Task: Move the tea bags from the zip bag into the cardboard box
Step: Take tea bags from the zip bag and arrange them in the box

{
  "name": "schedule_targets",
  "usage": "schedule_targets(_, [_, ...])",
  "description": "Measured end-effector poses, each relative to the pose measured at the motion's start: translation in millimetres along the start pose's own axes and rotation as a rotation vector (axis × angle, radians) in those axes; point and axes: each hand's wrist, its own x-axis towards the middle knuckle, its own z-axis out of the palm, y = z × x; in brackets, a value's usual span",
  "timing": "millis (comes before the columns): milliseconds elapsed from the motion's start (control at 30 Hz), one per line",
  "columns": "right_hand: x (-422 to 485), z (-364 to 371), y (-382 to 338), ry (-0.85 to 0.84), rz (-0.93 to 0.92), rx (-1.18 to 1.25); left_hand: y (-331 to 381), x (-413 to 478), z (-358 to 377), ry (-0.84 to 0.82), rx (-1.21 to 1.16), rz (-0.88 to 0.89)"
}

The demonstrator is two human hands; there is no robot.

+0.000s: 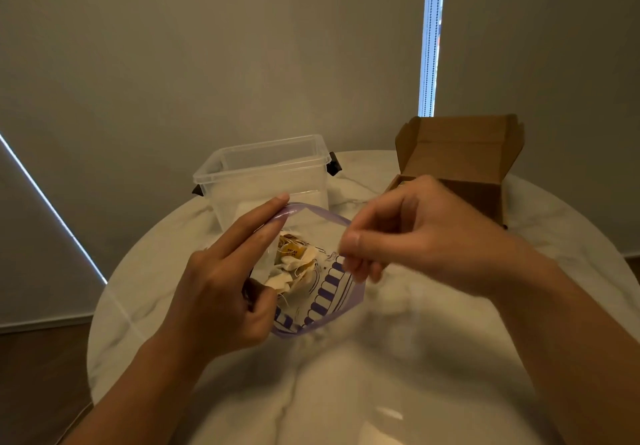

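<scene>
A clear zip bag with a purple rim and striped print is held open above the table's middle. Several pale tea bags with yellow tags lie bunched inside it. My left hand holds the bag's left side, index and middle fingers stretched along the rim and thumb pinching lower down. My right hand pinches the bag's right edge between thumb and curled fingers. The brown cardboard box stands at the back right with its lid flipped up, partly hidden behind my right hand.
A clear plastic tub with black side clips stands behind the bag at the back centre. The round white marble table drops off close on every side. Grey blinds hang behind it.
</scene>
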Motion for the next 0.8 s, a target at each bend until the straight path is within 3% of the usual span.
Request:
schedule_targets(67, [4.9,20.0,4.2,-0.068,0.032,-0.135,3.5,2.6,1.6,0.016,0.005,-0.008])
schedule_targets(233, [31.1,60.8,15.8,0.012,-0.090,-0.645,7.1,0.0,3.7,0.048,-0.013,-0.027])
schedule_targets(333, [53.5,75.9,21.4,-0.049,-0.032,-0.899,13.0,-3.9,4.7,0.074,-0.012,-0.024])
schedule_targets(467, [60.9,83.3,25.0,-0.099,-0.129,-0.975,14.9,-6.2,3.7,0.080,-0.032,-0.028])
schedule_targets(667, [69.1,85.6,35.4,-0.161,-0.126,-0.995,13.3,-5.4,4.2,0.098,-0.047,-0.015])
schedule_targets(800, [74.6,94.5,40.9,-0.077,-0.095,-1.033,13.7,-5.9,4.6,0.101,-0.037,-0.015])
